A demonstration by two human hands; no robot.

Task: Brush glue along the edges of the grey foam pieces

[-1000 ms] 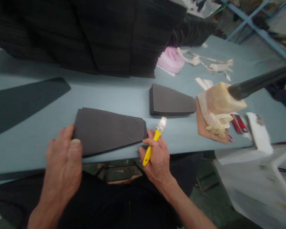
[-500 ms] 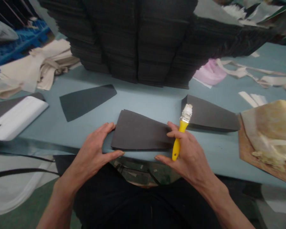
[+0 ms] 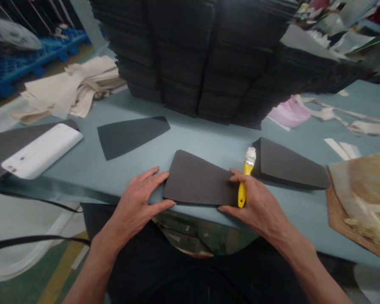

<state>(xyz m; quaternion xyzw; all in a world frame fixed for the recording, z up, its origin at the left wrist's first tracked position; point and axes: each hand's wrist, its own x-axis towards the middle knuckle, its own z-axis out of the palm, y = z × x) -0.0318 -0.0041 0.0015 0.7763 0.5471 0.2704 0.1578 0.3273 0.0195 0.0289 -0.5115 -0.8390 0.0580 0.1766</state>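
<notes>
A short stack of dark tapered sheets (image 3: 202, 179) lies near the table's front edge, its edges nearly even. My left hand (image 3: 141, 194) touches its left end with spread fingers, the thumb at the front corner. At the right end is my right hand (image 3: 259, 198), holding a brush with a yellow handle (image 3: 248, 169) and whitish, coated bristles that point away from me. That hand's fingertips and thumb also rest against the sheets. A thicker block of similar dark pieces (image 3: 291, 166) lies to the right of the brush. One single dark sheet (image 3: 133, 136) lies flat at the left.
Tall piles of dark sheets (image 3: 183, 63) stand at the back. A white phone-like device (image 3: 42, 150) with a cable lies left, near pale fabric strips (image 3: 79, 86). On the right are a pink cloth (image 3: 289, 112) and a glue-stained cloth (image 3: 364, 181) over a brown board.
The view has shifted, so the table items appear further right. My left fingers have closed in on the stack's left end, and its sheets look more evenly aligned. The brush stays in my right hand.
</notes>
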